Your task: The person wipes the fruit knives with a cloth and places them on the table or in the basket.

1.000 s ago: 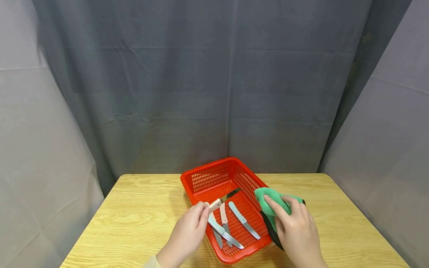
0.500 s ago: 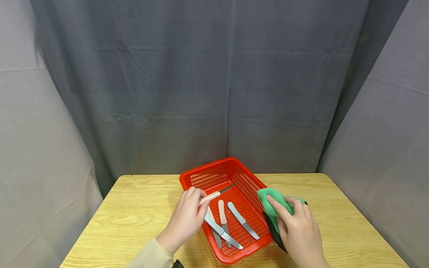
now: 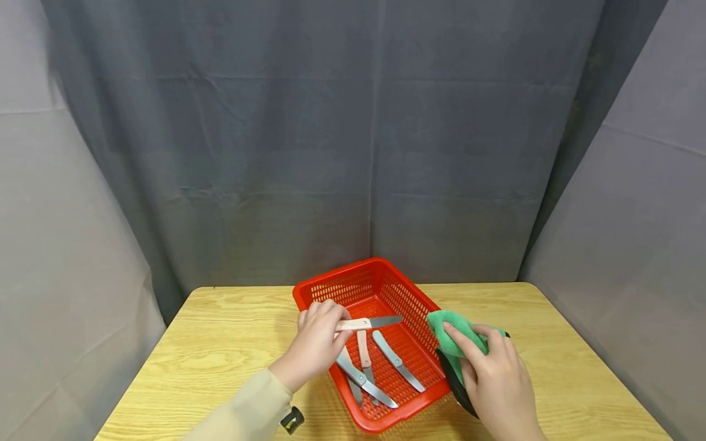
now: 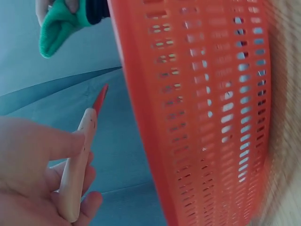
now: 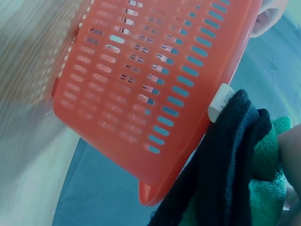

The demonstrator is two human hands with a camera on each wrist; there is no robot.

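My left hand grips the pale pinkish handle of a small knife above the left side of a red plastic basket. The knife's blade points right, over the basket. In the left wrist view, the thumb lies on the handle with fingers curled beneath it. My right hand holds a bunched green cloth with a black edge, at the basket's right rim. Inside the basket lie a light blue knife, a pink knife and another blue knife across a partly hidden blade.
The basket stands at an angle on a wood-grain table. A grey curtain hangs behind the table, with pale cloth at both sides. A small black object shows by my left sleeve.
My left hand has moved slightly up and left and turned the knife, so its blade swings from up-right to nearly level, its flat side showing. My right hand and the cloth have hardly shifted.
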